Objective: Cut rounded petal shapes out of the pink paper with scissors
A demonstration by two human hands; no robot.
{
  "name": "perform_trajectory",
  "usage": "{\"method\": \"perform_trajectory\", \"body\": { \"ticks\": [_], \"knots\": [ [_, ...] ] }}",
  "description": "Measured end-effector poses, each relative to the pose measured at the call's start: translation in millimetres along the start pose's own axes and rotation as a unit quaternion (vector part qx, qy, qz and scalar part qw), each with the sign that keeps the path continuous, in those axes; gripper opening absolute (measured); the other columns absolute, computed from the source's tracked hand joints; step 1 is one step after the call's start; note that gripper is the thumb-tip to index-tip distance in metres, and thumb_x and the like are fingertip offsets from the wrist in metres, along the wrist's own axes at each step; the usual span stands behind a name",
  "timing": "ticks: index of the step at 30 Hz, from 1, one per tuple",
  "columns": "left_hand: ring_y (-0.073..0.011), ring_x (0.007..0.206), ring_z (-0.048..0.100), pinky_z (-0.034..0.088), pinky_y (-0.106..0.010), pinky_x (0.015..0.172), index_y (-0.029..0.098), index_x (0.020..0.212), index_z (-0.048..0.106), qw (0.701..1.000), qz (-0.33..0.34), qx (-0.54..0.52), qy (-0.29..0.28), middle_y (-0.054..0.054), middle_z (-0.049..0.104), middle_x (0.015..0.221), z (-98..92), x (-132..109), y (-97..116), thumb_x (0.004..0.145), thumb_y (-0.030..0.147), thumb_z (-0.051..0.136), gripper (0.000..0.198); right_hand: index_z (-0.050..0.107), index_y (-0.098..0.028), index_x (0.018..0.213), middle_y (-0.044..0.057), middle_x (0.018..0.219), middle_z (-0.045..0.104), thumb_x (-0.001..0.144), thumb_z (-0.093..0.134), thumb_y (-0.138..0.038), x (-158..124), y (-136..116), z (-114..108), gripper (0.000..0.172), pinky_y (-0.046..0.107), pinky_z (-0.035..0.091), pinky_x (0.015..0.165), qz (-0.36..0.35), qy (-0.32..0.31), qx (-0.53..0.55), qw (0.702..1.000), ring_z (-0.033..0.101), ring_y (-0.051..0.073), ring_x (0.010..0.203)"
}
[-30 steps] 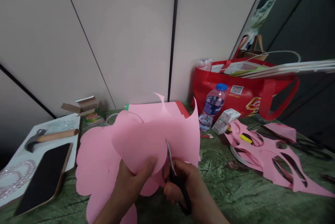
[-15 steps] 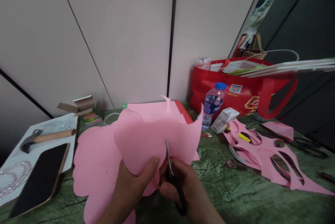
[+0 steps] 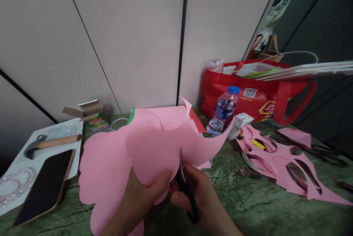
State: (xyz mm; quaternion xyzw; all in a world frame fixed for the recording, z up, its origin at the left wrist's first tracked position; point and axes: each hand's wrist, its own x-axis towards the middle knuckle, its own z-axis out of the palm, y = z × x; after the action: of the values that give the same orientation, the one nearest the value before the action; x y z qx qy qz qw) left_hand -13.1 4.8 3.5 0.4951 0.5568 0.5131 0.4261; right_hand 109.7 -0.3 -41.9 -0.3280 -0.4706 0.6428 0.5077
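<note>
My left hand [image 3: 147, 192] grips a sheet of pink paper [image 3: 154, 147] by its near edge, thumb on top and fingers hidden beneath. In my right hand [image 3: 200, 195] is a pair of scissors [image 3: 189, 193] with black handles, its blades around the paper just right of my left thumb. A curved cut runs up the sheet from there, and the strip on the right bends away with a pointed tip. Under and left of my left hand lie pink paper pieces with scalloped edges [image 3: 103, 166].
To the left are a hammer [image 3: 55, 142], a phone [image 3: 45, 184], clear beads [image 3: 16, 184] and an opened small box [image 3: 95, 116]. A water bottle [image 3: 224, 109], a red bag [image 3: 248, 96] and cut pink scraps [image 3: 289, 169] stand or lie at the right. More coloured paper [image 3: 165, 114] lies behind.
The right-hand part of the sheet has swung outward to the right and lower. Both hands and the scissors appear slightly further right in view, still on the paper.
</note>
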Motion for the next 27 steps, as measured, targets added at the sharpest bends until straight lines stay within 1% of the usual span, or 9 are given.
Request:
{"method": "perform_trajectory", "body": {
  "ticks": [3,7,9,15,19,21,24,27],
  "knots": [
    [-0.0173,0.054,0.064,0.052,-0.025,0.052,0.019,0.063,0.065,1.000,-0.001,-0.007,-0.025,0.001,0.069,0.056,0.2,0.0,0.2,0.062,0.028,0.064,0.009,0.055,-0.015,0.076,-0.005,0.059,0.043,0.055,0.079,-0.045,0.5,0.9,-0.3,0.043,0.023,0.023,0.047,0.004,-0.003,0.002,1.000,0.033,0.010,0.052],
    [-0.0181,0.052,0.064,0.052,-0.026,0.052,0.019,0.057,0.064,0.999,-0.004,0.001,-0.037,0.000,0.068,0.052,-0.2,-0.6,1.1,0.063,0.028,0.063,0.011,0.054,-0.016,0.074,-0.006,0.058,0.042,0.053,0.080,-0.039,1.3,2.1,-0.8,0.041,0.023,0.022,0.047,0.008,0.001,0.000,1.000,0.032,0.010,0.052],
    [-0.0179,0.053,0.064,0.052,-0.026,0.053,0.019,0.057,0.064,0.999,-0.003,0.007,-0.041,0.000,0.068,0.053,-0.6,-0.7,1.9,0.063,0.027,0.062,0.011,0.053,-0.016,0.073,-0.006,0.058,0.042,0.052,0.081,-0.038,1.4,2.2,-0.9,0.041,0.024,0.023,0.048,0.015,0.004,-0.001,1.000,0.032,0.010,0.053],
    [-0.0186,0.060,0.065,0.053,-0.026,0.057,0.018,0.065,0.065,1.000,0.007,0.010,-0.028,0.000,0.070,0.060,-1.4,-0.1,1.8,0.062,0.028,0.063,0.011,0.053,-0.016,0.074,-0.006,0.058,0.040,0.055,0.078,-0.042,0.5,0.8,-1.8,0.041,0.024,0.021,0.047,0.009,-0.007,0.004,1.000,0.029,0.010,0.053],
    [-0.0216,0.067,0.066,0.054,-0.029,0.060,0.017,0.077,0.066,1.000,-0.006,0.019,-0.008,-0.002,0.072,0.069,-2.3,0.2,-1.3,0.060,0.033,0.066,0.023,0.053,-0.017,0.074,-0.006,0.058,0.041,0.057,0.077,-0.041,0.1,1.7,-2.9,0.038,0.023,0.020,0.047,0.012,-0.013,-0.019,1.000,0.030,0.010,0.051],
    [-0.0232,0.068,0.066,0.054,-0.031,0.062,0.017,0.078,0.066,1.000,-0.009,0.027,-0.006,-0.003,0.072,0.071,-2.9,0.5,-3.0,0.060,0.034,0.066,0.025,0.053,-0.017,0.074,-0.006,0.057,0.041,0.058,0.076,-0.043,-0.2,1.6,-2.8,0.038,0.023,0.020,0.046,0.013,-0.018,-0.025,0.999,0.029,0.010,0.051],
    [-0.0240,0.072,0.066,0.054,-0.033,0.064,0.017,0.080,0.065,1.000,-0.001,0.029,0.002,-0.005,0.072,0.074,-3.4,1.5,-5.1,0.059,0.035,0.066,0.028,0.051,-0.017,0.071,-0.007,0.055,0.038,0.057,0.076,-0.045,-0.3,0.6,-2.2,0.040,0.023,0.019,0.046,0.007,-0.008,-0.020,1.000,0.028,0.010,0.051],
    [-0.0246,0.076,0.066,0.053,-0.033,0.068,0.016,0.084,0.063,1.000,0.003,0.024,0.019,-0.006,0.072,0.079,-3.7,2.3,-6.7,0.057,0.035,0.068,0.033,0.050,-0.018,0.071,-0.007,0.054,0.038,0.057,0.076,-0.044,0.4,0.5,-2.5,0.039,0.023,0.019,0.045,0.013,-0.013,-0.019,1.000,0.028,0.009,0.049]
  ]
}}
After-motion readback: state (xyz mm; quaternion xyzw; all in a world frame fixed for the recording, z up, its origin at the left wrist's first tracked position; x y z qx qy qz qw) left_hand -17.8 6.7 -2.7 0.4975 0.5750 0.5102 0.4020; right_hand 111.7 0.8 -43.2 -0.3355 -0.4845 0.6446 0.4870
